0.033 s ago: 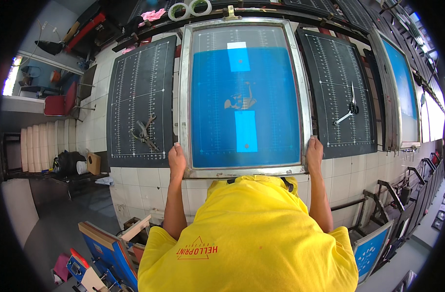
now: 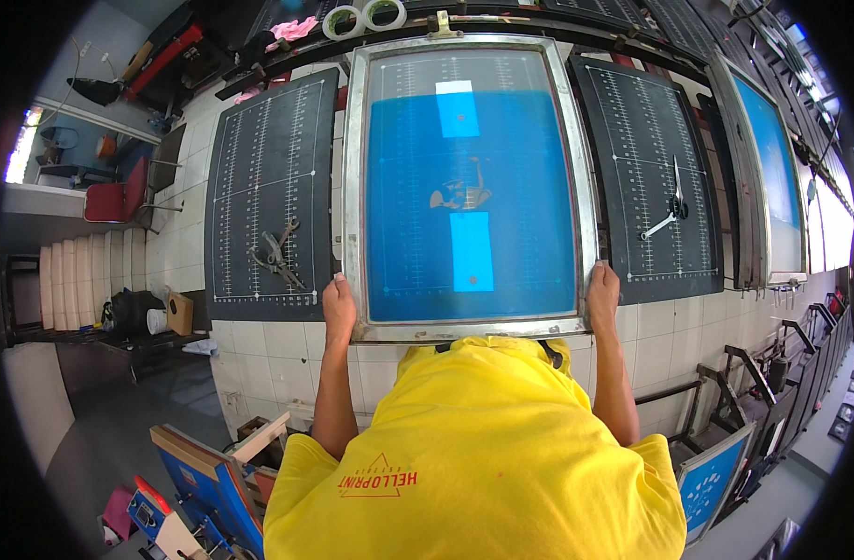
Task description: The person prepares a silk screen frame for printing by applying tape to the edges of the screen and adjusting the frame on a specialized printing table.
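Observation:
A large metal-framed screen (image 2: pixel 354 187) with blue mesh and a small dark design at its middle lies flat in front of me. My left hand (image 2: pixel 338 308) grips the frame's near left corner. My right hand (image 2: pixel 602 291) grips its near right corner. Both forearms reach forward past my yellow shirt (image 2: pixel 473 457).
Black gridded boards flank the screen: the left board (image 2: pixel 263 187) carries a metal tool (image 2: pixel 277 257), and scissors (image 2: pixel 671 210) lie on the right board (image 2: pixel 646 140). Another blue screen (image 2: pixel 772 168) stands at far right. Tape rolls (image 2: pixel 361 14) sit beyond. More framed screens lean at lower left (image 2: pixel 203 485) and lower right (image 2: pixel 712 481).

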A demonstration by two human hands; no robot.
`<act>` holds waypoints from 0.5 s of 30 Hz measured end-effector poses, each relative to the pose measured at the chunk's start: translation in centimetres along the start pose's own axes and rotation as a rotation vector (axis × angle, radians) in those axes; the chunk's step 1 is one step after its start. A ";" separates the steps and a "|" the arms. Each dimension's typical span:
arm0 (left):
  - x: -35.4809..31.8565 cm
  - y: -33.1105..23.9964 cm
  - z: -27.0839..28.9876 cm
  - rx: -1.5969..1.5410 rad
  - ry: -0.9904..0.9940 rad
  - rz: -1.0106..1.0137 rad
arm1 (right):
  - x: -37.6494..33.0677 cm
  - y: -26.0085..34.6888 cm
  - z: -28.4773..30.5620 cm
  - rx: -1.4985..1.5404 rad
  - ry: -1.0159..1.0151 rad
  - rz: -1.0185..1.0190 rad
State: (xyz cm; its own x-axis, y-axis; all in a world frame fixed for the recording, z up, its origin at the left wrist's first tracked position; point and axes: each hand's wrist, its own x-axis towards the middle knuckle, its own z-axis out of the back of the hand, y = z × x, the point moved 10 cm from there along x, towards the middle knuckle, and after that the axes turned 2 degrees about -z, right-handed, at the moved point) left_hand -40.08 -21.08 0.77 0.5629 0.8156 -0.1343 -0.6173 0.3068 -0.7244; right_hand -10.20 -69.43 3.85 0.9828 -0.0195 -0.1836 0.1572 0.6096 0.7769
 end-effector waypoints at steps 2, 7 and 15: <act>0.1 -0.4 0.3 0.000 0.004 0.023 | -0.3 0.8 0.5 -0.060 -0.020 0.004; -0.4 -1.5 0.2 -0.008 -0.040 0.042 | 0.7 -1.3 -0.4 -0.057 0.001 0.002; -0.3 -0.9 -0.4 -0.054 -0.047 -0.028 | 0.7 -1.1 -0.5 -0.068 0.003 0.012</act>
State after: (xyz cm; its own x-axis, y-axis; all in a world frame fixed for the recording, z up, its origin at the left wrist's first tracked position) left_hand -39.49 -21.75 1.16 0.5526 0.8294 -0.0826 -0.5703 0.3040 -0.7631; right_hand -9.76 -69.78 2.57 0.9843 -0.0098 -0.1763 0.1385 0.6620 0.7366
